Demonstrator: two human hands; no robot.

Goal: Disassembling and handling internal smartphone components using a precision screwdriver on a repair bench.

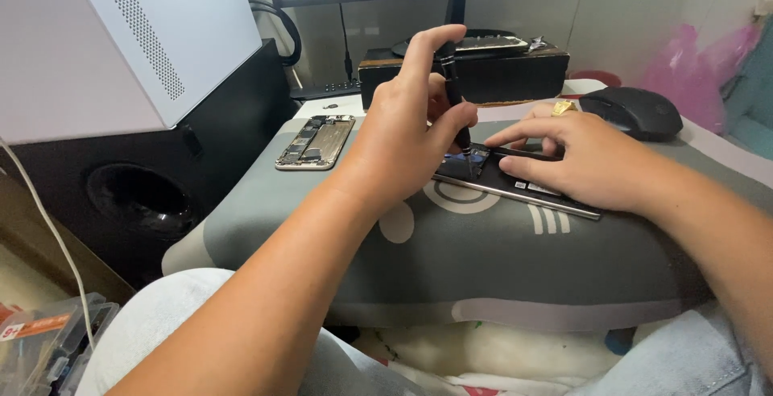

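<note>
Gripping a slim black screwdriver [452, 90] upright, the left hand [407, 134] sets its tip seemingly into the opened black phone [515, 186] near the grey cushion's [483, 267] far edge. The right hand [584, 158] grasps nothing, fingers spread flat on that phone.

black screwdriver [452, 82]; grey cushion [483, 259] with white markings; black mouse [632, 111] at two o'clock; gold ring [563, 107]; pink bag [692, 66]; white perforated case [153, 25] at ten o'clock.

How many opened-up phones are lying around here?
2. One opened phone lies on the grey cushion under both hands, the left hand holding a screwdriver to it. Another opened phone lies further left. More may be hidden.
</note>
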